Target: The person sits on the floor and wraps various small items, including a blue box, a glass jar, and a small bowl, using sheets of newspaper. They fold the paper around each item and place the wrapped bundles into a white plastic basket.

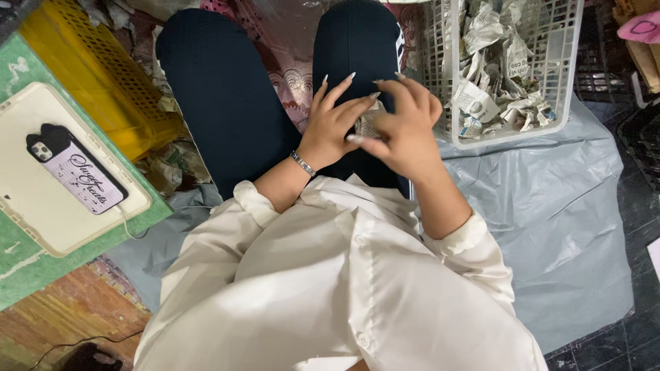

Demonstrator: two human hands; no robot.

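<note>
1. Across the floor from four to six o'clock spreads a grey plastic sheet (550, 227), laid under the seated person, likely to catch scraps and keep the dark tiles clean.
2. At one o'clock, on that sheet, stands a white slatted basket (560, 82) heaped with crumpled newspaper pieces (498, 65); it sits just beside the right knee, within easy reach of the right hand.
3. At eleven o'clock a yellow crate (96, 75) rests by the left leg, its contents hidden.
4. At nine o'clock a white tray (27, 206) lies on a green surface and carries a phone in a lilac case (77, 170), set aside with a cable running off it.
5. Near the centre, over the lap, the right hand (405, 134) curls loosely around a small piece of newspaper (366, 124), pinching it between thumb and fingers.
6. The left hand (337, 124) meets it from ten o'clock, fingers half spread with long nails lifted, their tips pressed on the same paper, seemingly to steady it. A metal bracelet (302, 163) circles that wrist.
</note>
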